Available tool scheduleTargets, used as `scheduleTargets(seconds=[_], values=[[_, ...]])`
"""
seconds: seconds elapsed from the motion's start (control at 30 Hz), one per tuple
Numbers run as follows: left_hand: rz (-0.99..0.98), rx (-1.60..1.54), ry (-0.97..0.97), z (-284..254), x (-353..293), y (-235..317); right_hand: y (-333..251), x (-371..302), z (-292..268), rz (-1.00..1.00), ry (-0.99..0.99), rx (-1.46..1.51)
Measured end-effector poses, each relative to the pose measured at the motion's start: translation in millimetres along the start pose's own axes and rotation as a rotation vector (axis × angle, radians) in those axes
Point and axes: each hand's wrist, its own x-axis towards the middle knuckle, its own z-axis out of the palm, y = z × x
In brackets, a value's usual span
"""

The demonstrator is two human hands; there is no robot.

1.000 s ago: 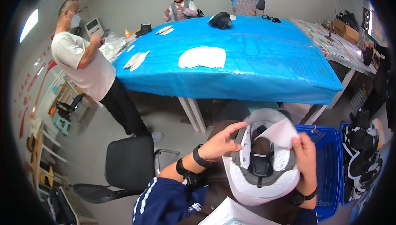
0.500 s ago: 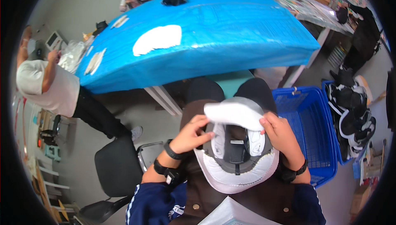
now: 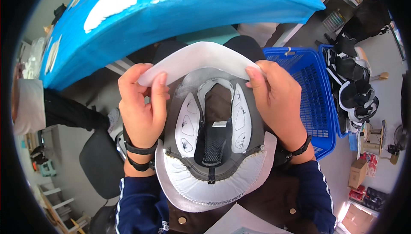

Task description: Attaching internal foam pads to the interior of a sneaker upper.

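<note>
A curved white strip is stretched between my two hands, above the far edge of a padded piece that looks like a helmet liner. My left hand pinches its left end between thumb and fingers. At the right end, my right hand grips the strip with the thumb on top. The liner rests in my lap, with a grey shell, two white side pads marked with dark outlines, black mesh in the middle and a pale rim towards me. Whether the strip touches the grey shell, I cannot tell.
A blue-covered table with white flat pieces stands ahead. Right of my legs is a blue plastic basket, and beyond it black-and-white padded pieces are heaped. A black chair and a standing person are at left.
The strip has gone from a bunched, blurred shape to a spread arc. My hands have moved further apart. The view has tipped down, bringing the liner closer.
</note>
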Motion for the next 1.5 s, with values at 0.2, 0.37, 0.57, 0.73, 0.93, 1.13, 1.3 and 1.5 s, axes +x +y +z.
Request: scheduleTargets(seconds=[0.2, 0.37, 0.57, 0.73, 0.93, 1.13, 1.3, 1.5], values=[[-0.005, 0.369, -0.364, -22.5, -6.6, -8.2, 5.4, -6.1, -7.0, 0.072, -0.400, 0.064], [0.274, 0.485, -0.585, -22.8, -1.0, 2.2, 10.0, -10.1, -21.5, -0.027, -0.487, -0.130], [0.430, 0.376, -0.618, -10.7, -5.9, -4.0, 16.1, -26.3, -21.7, 0.252, -0.266, -0.065], [0.536, 0.499, -0.761, -10.1, -7.2, -4.4, 18.1, -26.9, -20.8, 0.096, -0.448, -0.275], [0.515, 0.552, -0.787, -8.9, -10.9, -7.8, 27.7, -27.4, -27.5, -0.109, -0.462, -0.106], [0.487, 0.646, -0.735, -8.1, -10.4, -3.8, 21.2, -31.9, -41.7, 0.045, -0.550, -0.104], [0.452, 0.676, -0.729, -3.8, -8.7, -5.6, 22.4, -30.8, -41.2, -0.073, -0.511, -0.154], [0.538, 0.641, -0.779, 2.4, -5.4, -4.3, 24.7, -30.4, -30.4, -0.193, -0.527, -0.208]])
